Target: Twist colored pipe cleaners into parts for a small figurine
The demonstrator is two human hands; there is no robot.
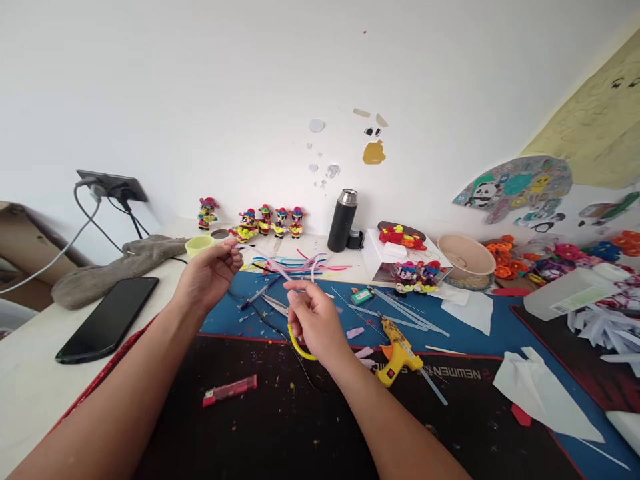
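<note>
My left hand [213, 273] is raised over the back of the mat, thumb and fingertips pinched on a thin pale pink strip like a pipe cleaner [245, 247]. That strip runs toward my right hand; its far end is hard to follow. My right hand [313, 320] is closed, thumb against the index finger. Scissors [302, 349] with a yellow handle show below its curled fingers, blades pointing up and left; the palm hides part of them. Behind both hands lie several coloured pipe cleaners [300, 270]. A yellow glue gun [400, 353] lies right of my right hand.
A pink lighter [230, 391] lies on the black mat [240, 440]. At left are a phone [107, 320] and a yellow tape roll [199, 245]. Several figurines [280, 223] and a black thermos [343, 220] stand along the wall. Glue sticks [410, 310] and white paper [545, 393] lie at right.
</note>
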